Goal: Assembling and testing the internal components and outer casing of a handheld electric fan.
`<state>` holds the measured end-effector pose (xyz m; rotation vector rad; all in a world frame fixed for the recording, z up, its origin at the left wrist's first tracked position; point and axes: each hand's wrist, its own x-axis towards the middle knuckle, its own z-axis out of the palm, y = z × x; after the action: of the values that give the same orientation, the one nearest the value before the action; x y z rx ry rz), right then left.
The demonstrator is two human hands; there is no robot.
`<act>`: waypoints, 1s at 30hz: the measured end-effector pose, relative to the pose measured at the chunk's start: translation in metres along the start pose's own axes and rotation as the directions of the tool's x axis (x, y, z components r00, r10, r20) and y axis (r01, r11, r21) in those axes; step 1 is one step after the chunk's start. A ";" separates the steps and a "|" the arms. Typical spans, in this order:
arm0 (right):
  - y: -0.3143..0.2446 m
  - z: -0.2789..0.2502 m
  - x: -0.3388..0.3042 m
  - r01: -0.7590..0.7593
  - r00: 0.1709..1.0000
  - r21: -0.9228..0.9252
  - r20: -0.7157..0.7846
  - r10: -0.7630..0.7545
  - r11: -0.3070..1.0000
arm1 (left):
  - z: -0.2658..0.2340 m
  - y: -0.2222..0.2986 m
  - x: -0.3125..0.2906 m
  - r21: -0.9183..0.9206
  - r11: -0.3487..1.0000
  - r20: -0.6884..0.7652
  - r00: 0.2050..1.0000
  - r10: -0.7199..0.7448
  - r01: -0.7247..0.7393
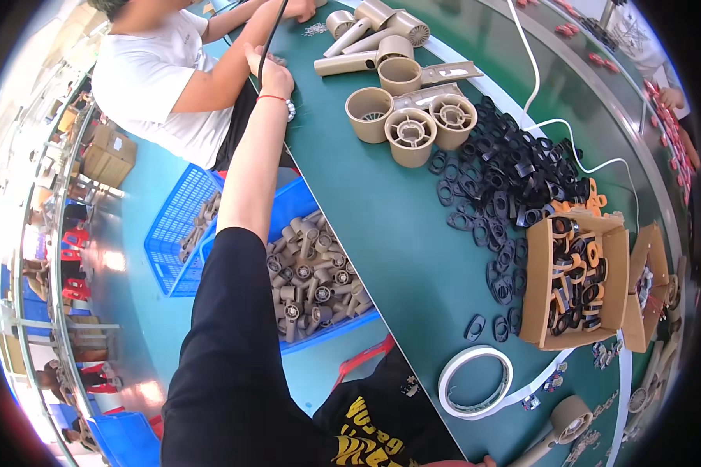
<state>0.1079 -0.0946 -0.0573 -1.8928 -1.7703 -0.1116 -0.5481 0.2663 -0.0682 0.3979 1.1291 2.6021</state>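
My left arm stretches far out over the left edge of the green table. At its end, my left hand [268, 71] looks closed around a black cable [272, 35] that hangs down from above; its fingertips are partly hidden. Only a sliver of my right hand [484, 462] shows at the lower edge, beside the handle of a beige hair dryer housing [570, 420]. Its fingers are mostly cut off, so I cannot tell its grip. More beige housings [410, 137] stand and lie at the far end of the table, to the right of my left hand.
Black oval plastic parts [494, 187] are heaped beside a cardboard box [533, 288] of black and orange pieces. A roll of white tape [442, 385] lies nearer. Blue crates [331, 333] of beige housings stand left of the table. A co-worker [144, 86] sits at the far left, arms over the table.
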 end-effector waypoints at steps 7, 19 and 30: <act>-0.001 -0.007 0.025 0.318 0.938 0.103 0.111 -0.329 0.942 | -0.011 -0.008 0.014 0.004 0.998 0.029 0.998 0.060 -0.060; 0.020 -0.014 0.022 0.178 0.872 0.332 0.384 -0.305 0.926 | -0.010 -0.013 0.017 -0.021 0.994 0.085 0.991 0.104 -0.103; 0.021 -0.011 0.012 0.292 0.923 0.091 0.234 -0.306 0.952 | 0.003 -0.012 0.006 0.523 0.788 0.285 0.938 0.195 -0.323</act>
<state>0.1326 -0.0884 -0.0501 -1.6416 -2.2004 0.0634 -0.5510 0.2785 -0.0749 1.0054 1.8688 2.2958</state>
